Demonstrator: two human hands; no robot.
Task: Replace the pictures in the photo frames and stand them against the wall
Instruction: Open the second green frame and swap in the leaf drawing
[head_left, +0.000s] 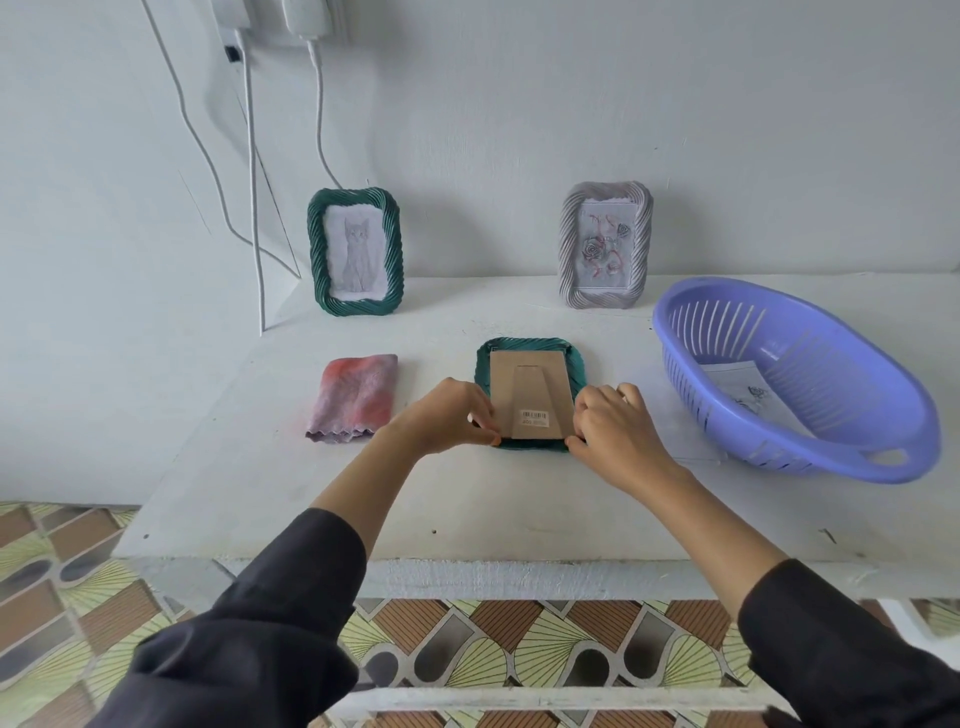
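Two hands work the face-down green frame (530, 344) on the worktop (467, 499): left hand (452, 415) pinches the cardboard backing (527, 384) at the frame's left edge, right hand (615, 423) grips its right corner. Push unevenly and that backing could jam crooked or buckle.

Only 1 label: white barcode sticker (534, 417) on cardboard back (527, 384) of green frame (530, 345), which lies face down approx mid desk (467, 499). Sticker sits by the back's front-right corner, toward desk's front edge. Bars show; small print below them too blurred to read. No other legible txt.
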